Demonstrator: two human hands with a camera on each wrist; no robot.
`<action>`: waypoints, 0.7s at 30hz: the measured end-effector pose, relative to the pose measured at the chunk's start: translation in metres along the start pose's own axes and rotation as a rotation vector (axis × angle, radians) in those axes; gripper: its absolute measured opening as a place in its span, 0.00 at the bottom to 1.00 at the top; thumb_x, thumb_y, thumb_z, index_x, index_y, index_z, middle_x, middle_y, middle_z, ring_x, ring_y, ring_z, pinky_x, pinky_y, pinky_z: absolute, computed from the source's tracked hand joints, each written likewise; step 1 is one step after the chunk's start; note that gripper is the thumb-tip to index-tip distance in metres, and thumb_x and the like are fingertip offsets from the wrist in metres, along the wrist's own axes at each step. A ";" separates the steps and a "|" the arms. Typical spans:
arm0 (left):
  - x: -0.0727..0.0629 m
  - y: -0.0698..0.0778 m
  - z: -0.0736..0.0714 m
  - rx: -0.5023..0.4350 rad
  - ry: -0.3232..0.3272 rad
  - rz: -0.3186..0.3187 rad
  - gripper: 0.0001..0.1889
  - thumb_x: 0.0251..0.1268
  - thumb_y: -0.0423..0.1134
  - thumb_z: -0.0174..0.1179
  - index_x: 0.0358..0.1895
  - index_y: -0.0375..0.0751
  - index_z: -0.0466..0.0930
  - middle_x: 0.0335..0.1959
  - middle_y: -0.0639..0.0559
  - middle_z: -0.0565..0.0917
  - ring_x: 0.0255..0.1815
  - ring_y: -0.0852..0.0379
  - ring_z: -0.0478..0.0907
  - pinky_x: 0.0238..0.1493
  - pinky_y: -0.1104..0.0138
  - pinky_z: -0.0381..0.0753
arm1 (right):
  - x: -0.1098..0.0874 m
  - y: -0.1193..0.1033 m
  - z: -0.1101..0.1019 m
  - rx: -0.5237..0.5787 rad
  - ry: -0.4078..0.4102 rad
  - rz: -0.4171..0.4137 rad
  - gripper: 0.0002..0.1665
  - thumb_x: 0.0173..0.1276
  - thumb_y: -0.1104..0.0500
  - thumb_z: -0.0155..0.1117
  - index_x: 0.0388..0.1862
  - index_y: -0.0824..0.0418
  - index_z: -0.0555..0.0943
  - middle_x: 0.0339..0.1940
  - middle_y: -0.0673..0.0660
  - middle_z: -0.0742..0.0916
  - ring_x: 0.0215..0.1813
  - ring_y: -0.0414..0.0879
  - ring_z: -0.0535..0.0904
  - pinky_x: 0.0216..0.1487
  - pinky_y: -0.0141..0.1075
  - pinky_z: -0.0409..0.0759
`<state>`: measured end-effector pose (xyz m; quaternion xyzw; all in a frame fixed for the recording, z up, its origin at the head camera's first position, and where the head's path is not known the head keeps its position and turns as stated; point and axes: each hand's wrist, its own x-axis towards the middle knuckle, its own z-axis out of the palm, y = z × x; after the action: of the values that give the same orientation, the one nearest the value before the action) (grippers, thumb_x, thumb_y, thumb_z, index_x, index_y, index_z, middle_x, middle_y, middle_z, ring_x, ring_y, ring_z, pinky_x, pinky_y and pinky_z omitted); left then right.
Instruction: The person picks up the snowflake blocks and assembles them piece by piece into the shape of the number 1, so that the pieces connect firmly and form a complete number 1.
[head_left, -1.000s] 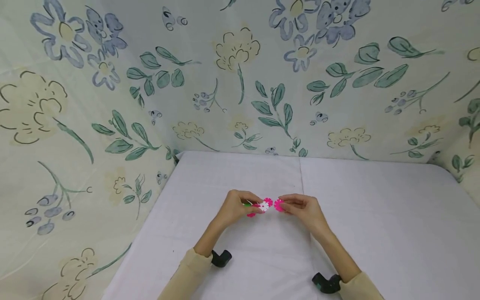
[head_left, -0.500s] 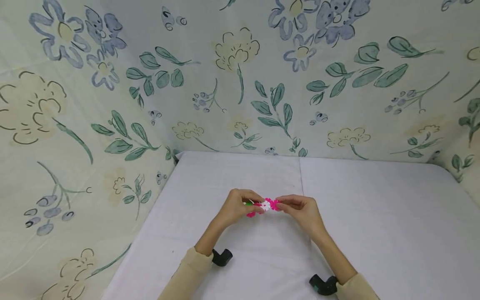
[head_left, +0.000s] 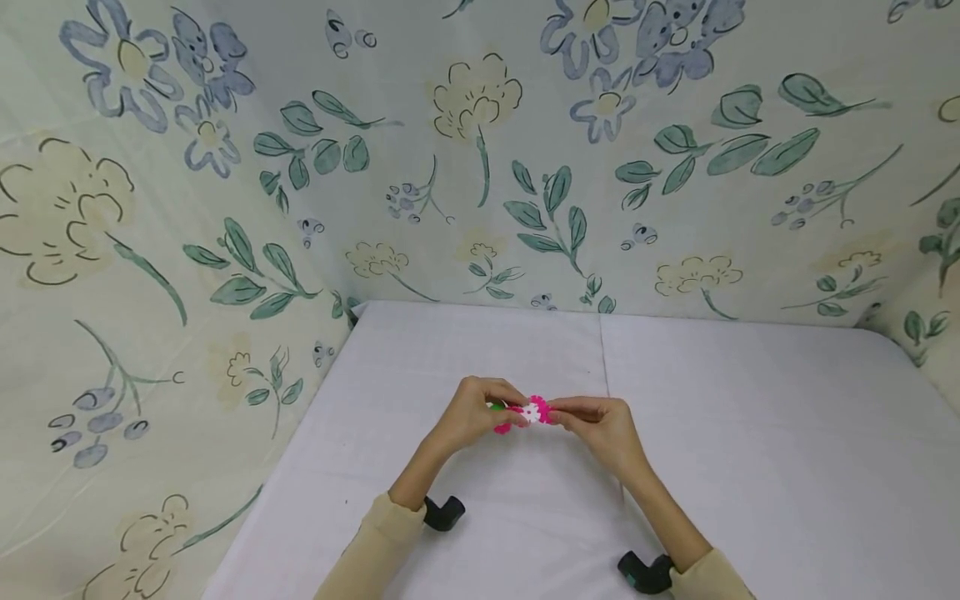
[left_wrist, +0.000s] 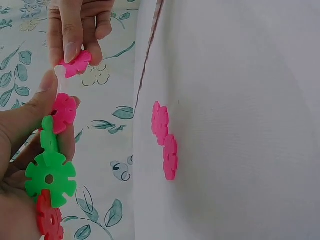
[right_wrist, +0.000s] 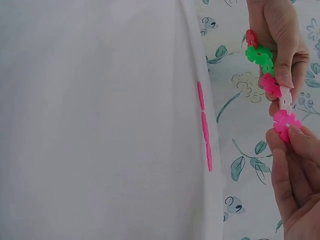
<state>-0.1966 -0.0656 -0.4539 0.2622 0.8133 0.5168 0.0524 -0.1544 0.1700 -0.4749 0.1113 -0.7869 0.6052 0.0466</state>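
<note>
My left hand pinches a short chain of flower-shaped interlocking plastic discs. In the right wrist view the chain has a red disc, green discs, a pink disc and a white disc. Between thumb and fingertips, my right hand pinches another pink disc, whose edge meets the white one. Whether the slots are fully engaged I cannot tell. In the left wrist view the red disc and green disc hang along the left palm. Fingers partly cover the white disc.
A white cloth covers the table, with a seam running through it. More pink discs lie on white cloth in the wrist views. Floral fabric surrounds the table's back and left. Black angled fittings sit at both wrists.
My right hand has moved slightly left, bringing its pink disc from apart to touching the white disc at the chain's end. My left hand has barely moved.
</note>
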 end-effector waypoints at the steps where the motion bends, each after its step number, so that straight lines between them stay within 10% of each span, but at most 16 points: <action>1: 0.000 0.000 0.000 -0.006 -0.002 0.003 0.09 0.57 0.31 0.76 0.42 0.40 0.93 0.41 0.51 0.92 0.40 0.60 0.84 0.37 0.72 0.85 | 0.000 0.000 0.000 -0.004 0.004 0.002 0.10 0.65 0.66 0.75 0.46 0.64 0.91 0.43 0.62 0.93 0.42 0.40 0.91 0.46 0.27 0.86; 21: 0.000 -0.003 0.006 -0.066 -0.090 0.002 0.07 0.58 0.31 0.75 0.40 0.38 0.93 0.39 0.46 0.91 0.34 0.63 0.78 0.29 0.74 0.77 | -0.002 -0.004 0.001 -0.142 -0.010 -0.082 0.09 0.62 0.69 0.76 0.41 0.61 0.93 0.39 0.58 0.94 0.42 0.45 0.92 0.40 0.28 0.87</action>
<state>-0.1955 -0.0610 -0.4590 0.2844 0.7923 0.5310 0.0970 -0.1516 0.1681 -0.4717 0.1428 -0.8228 0.5449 0.0753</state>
